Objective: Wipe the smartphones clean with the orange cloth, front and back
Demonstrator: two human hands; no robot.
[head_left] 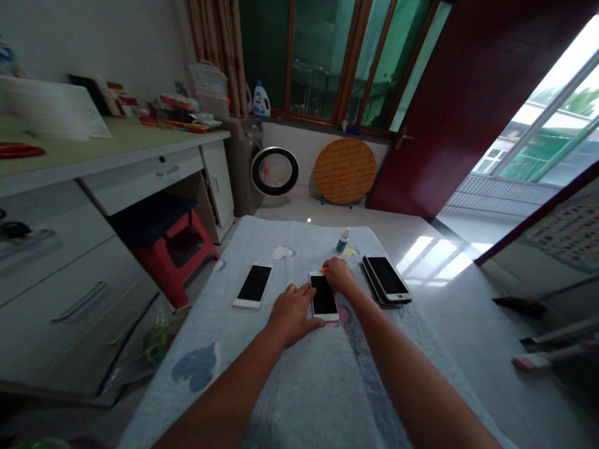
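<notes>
Closest to me are my two bare forearms, reaching out over a pale blue blanket (pixel 299 386) spread on the table. My left hand (pixel 291 313) lies flat on the blanket, fingers loosely spread, with the fingertips resting on the left edge of the middle phone (pixel 324 298). My right hand (pixel 339 275) sits at that phone's top right corner with its fingers bunched together. I cannot tell whether they pinch anything.

The middle phone is white-framed and lies screen up near the centre of the blanket, between my hands. Well apart to its left lies another white phone (pixel 253 285), also face up. Just to the right of my right wrist is a stack of phones (pixel 387 279). Beyond them, near the far edge, stand a small bottle (pixel 343 240) and a white pad (pixel 282 252).
</notes>
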